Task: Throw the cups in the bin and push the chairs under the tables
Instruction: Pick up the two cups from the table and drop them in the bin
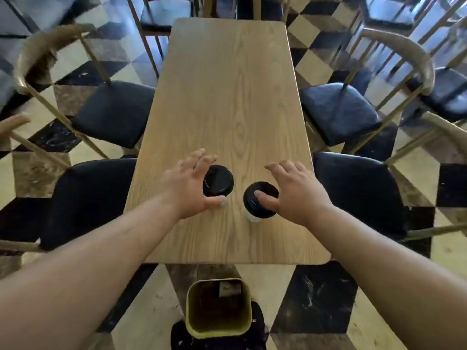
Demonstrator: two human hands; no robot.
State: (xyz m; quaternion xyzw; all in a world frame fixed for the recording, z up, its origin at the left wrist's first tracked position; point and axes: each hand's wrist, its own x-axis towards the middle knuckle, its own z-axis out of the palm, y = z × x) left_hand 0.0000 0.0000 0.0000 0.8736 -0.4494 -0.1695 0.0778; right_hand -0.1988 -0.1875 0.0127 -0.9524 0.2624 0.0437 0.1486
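Reaching with both bare arms over the near end of a long pale oak-grain surface [227, 84], the person frames two lidded paper cups between the hands.

Item, left hand [188, 186]: fingers spread wide, thumb [216, 201] low on the near side, fingers arched past the far side. The grip brackets the left white cup with round black plastic lid [218, 180] but is not closed on it; contact at the thumb cannot be told.

Item, right hand [294, 192]: likewise spread, thumb [264, 197] lying across the top of the right white cup with round black plastic lid [260, 199], fingers raised beyond it. Nothing is held yet.

Item, placement: both cups stand upright on the surface, near one another but apart, the right one nearer the person. Each has its long axis vertical, so each lies directly inside its own hand's span: left cup just right of the left palm, right cup just left of the right palm. Neither hand needs to cross.

Item, the square olive-yellow open-topped bin [218, 308]: on the chequered floor just beyond the near edge of the surface, centred between the forearms. Judged route for both cups: lift, draw back toward the body, release downward.

Item, four black-cushioned chairs with curved wooden backs [338, 112]: standing out from both long sides, not yet pushed in.
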